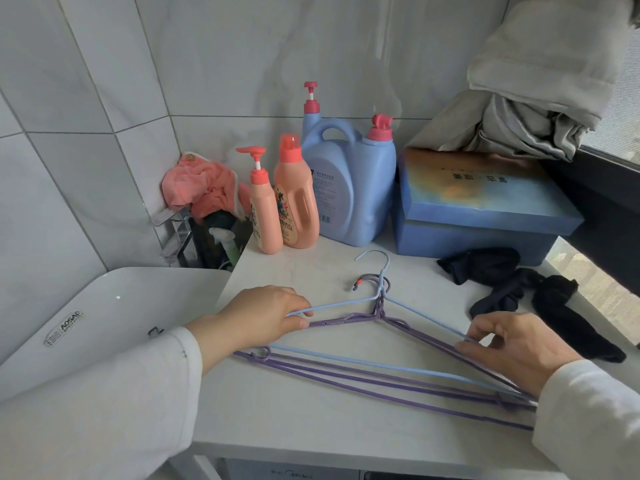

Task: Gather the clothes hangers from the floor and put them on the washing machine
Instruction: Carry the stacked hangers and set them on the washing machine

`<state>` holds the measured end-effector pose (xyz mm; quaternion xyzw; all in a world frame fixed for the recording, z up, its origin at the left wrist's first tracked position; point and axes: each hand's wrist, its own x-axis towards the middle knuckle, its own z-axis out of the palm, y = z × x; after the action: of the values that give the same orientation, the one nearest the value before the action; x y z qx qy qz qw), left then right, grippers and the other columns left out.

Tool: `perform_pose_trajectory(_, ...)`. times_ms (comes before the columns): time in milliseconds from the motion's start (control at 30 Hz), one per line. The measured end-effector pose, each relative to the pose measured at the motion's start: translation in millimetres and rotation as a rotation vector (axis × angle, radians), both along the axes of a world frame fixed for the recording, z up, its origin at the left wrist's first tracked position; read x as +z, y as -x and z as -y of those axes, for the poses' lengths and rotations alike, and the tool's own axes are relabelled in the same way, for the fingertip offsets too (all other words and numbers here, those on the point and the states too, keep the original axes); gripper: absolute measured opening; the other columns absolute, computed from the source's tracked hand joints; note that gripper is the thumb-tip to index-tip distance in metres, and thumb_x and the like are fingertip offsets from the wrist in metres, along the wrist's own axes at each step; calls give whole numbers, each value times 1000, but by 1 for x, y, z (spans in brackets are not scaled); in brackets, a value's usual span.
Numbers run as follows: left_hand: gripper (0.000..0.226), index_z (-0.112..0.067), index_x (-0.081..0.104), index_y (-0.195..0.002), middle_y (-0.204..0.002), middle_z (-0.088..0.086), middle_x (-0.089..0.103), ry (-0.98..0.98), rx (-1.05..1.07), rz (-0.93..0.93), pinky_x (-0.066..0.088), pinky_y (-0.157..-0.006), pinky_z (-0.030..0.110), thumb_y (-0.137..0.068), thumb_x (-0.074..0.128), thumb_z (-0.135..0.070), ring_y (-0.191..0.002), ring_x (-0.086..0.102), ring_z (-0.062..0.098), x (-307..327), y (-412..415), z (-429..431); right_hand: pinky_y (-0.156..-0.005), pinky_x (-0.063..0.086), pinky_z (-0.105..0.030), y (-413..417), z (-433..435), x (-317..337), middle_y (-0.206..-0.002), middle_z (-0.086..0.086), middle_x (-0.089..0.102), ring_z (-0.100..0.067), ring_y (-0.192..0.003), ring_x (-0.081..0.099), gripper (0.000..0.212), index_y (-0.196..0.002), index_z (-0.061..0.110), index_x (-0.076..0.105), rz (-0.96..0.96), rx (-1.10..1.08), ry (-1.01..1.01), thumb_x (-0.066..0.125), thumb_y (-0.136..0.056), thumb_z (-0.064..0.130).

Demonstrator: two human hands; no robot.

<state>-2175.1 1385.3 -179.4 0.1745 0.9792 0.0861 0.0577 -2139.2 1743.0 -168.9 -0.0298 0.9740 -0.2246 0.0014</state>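
A stack of thin wire hangers [381,372], one light blue on top of purple ones, lies flat on the white top [277,424] over the washing machine, hooks pointing toward the wall. My left hand [263,317] pinches the left shoulder wires of the stack. On the opposite side, my right hand [512,344] grips the right shoulder wires. Both sleeves are white.
Two pink bottles [284,199] and a blue detergent jug [349,178] stand at the back. A blue box [485,216] sits at the back right, with grey cloth above it. Black socks [540,296] lie to the right. A white sink [104,317] is at the left.
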Motion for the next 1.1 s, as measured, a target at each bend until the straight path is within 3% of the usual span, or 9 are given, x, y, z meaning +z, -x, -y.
perform_pose_trajectory(233,34,-38,58,-114,-115,-11,57,40,-14,41,50,-84,38,-84,59,-51,-105,56,15,-12,0,1,-51,42,-10,5,3,-10,-69,7,65,-8,-61,60,14,-75,32,69,57,34,-22,76,-74,44)
perform_pose_trajectory(367,33,-34,57,-115,-110,-9,59,60,-6,26,45,-76,30,-84,60,-43,-95,54,13,-8,-2,-2,-64,46,-13,10,10,-17,-85,18,64,0,-75,60,23,-87,44,64,89,100,-48,76,-68,47)
perform_pose_trajectory(467,23,-31,60,-108,-102,-6,59,59,-6,12,41,-71,30,-86,56,-30,-85,48,12,-7,-3,-3,-74,46,-15,12,11,-23,-88,20,64,3,-81,60,25,-92,45,63,70,115,-48,73,-69,38)
perform_pose_trajectory(700,15,-24,59,-101,-100,-3,63,97,-56,15,45,-74,33,-87,54,-26,-86,52,16,-8,-9,1,-72,44,-15,18,14,-29,-81,15,66,0,-73,60,20,-89,35,70,9,129,-42,68,-75,21)
perform_pose_trajectory(900,18,-26,57,-104,-101,-5,63,183,-142,15,49,-75,37,-87,52,-30,-90,57,19,-4,-13,0,-66,46,-11,17,12,-28,-79,16,66,2,-73,63,19,-77,39,64,20,140,-31,68,-77,21)
perform_pose_trajectory(1000,20,-29,57,-106,-101,-6,62,163,-144,-10,49,-74,35,-87,53,-32,-90,57,18,-6,-12,0,-62,40,-4,16,10,-29,-78,17,66,5,-70,62,23,-73,42,61,9,132,-31,69,-77,20)
perform_pose_trajectory(1100,22,-30,58,-109,-102,-7,63,145,-135,-25,48,-74,35,-88,54,-36,-90,57,16,-9,-11,0,-62,41,-5,17,7,-30,-78,17,66,4,-70,62,29,-70,45,58,11,128,-20,69,-77,20)
